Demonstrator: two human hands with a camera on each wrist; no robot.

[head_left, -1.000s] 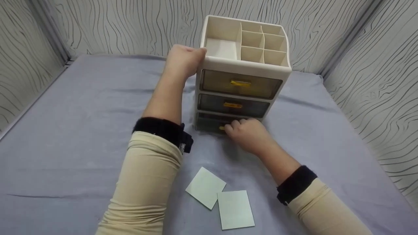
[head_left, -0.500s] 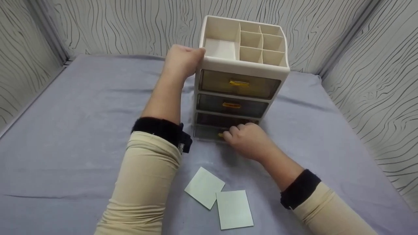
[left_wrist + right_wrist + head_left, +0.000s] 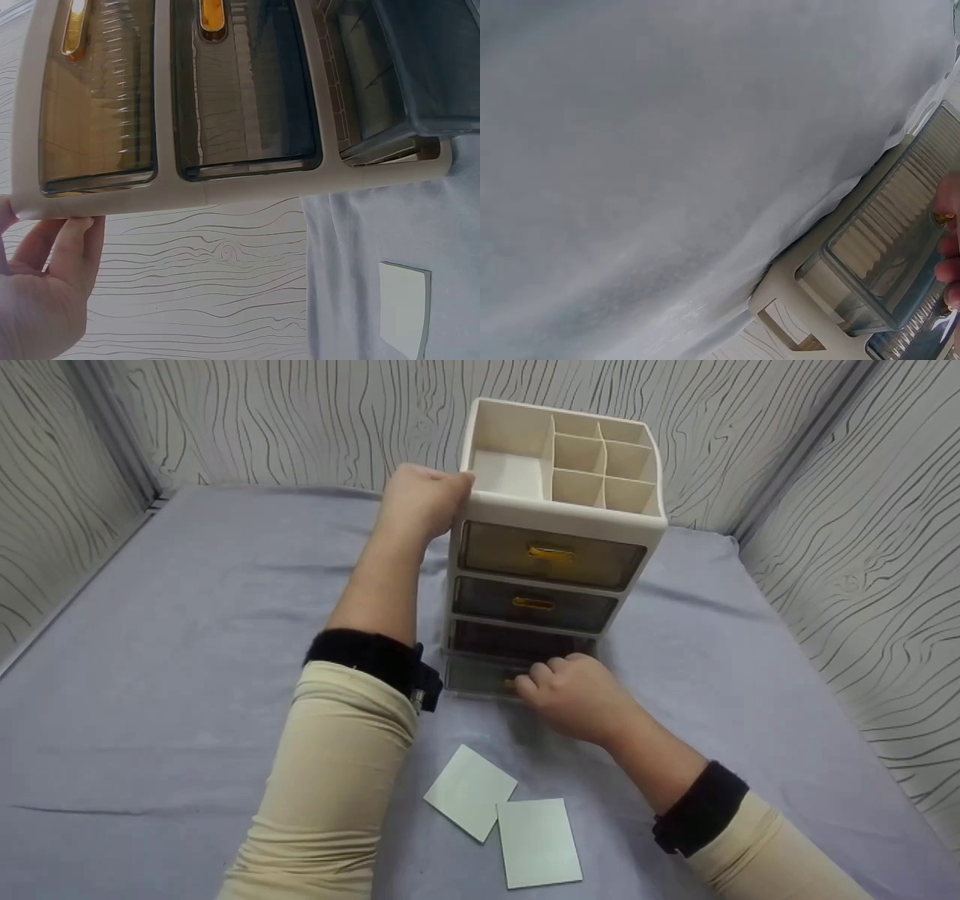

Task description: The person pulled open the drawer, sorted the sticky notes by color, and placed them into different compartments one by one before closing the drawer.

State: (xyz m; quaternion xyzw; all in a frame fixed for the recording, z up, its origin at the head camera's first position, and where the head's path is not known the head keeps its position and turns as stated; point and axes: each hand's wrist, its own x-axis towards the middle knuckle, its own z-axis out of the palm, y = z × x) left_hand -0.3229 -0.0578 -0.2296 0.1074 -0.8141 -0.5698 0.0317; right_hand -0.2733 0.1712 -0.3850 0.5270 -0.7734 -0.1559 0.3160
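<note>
A cream drawer organizer (image 3: 562, 510) stands upright, with three smoky see-through drawers and an open divided top. My left hand (image 3: 426, 501) grips its top left edge; in the left wrist view the fingers (image 3: 71, 247) press against the side wall. Low at the front, my right hand (image 3: 577, 694) pinches the yellow handle (image 3: 510, 683) of the bottom drawer (image 3: 474, 678), which is pulled partway out. The top drawer (image 3: 101, 112) and middle drawer (image 3: 240, 90) are closed. Most of the right fingers fall outside the right wrist view.
Two pale green square pads, one turned at an angle (image 3: 471, 793) and one straighter (image 3: 538, 844), lie in front of the organizer with corners close together. A grey-lavender cloth (image 3: 187, 675) covers the table. Wood-grain patterned panels (image 3: 300, 420) stand behind and at the sides.
The bottom drawer has slid out toward me, with my right hand drawing back on its handle. My left hand stays on the organizer's top edge, and the pads have not moved.
</note>
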